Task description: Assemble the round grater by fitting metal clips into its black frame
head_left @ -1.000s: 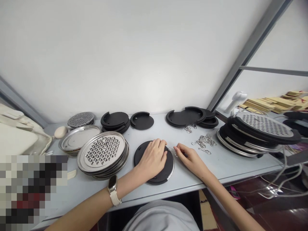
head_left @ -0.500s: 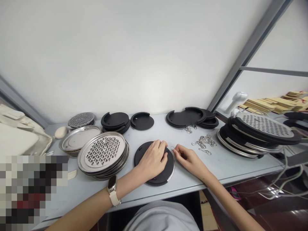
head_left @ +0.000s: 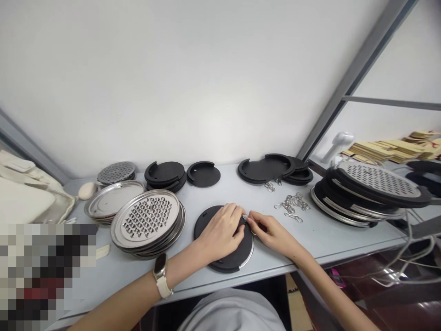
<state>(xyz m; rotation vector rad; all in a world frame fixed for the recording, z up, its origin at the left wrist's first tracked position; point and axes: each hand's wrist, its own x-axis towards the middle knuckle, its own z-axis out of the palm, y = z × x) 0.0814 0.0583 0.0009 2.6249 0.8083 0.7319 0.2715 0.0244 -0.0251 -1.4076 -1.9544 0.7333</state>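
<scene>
On the table [head_left: 237, 195], near its front edge, the left hand [head_left: 222, 232], grip unclear, overlay a black disc [head_left: 234, 255]; the right hand [head_left: 270, 232] pinched wire [head_left: 245, 217].

The left hand [head_left: 223, 233] hides the middle of the black disc [head_left: 207, 225], the metal piece [head_left: 245, 217] at the fingertips of the right hand [head_left: 272, 233] shows too small to make out, a mosaic [head_left: 41, 271] masks the lower left, and the left edge cuts off the pale bag [head_left: 25, 200].
</scene>
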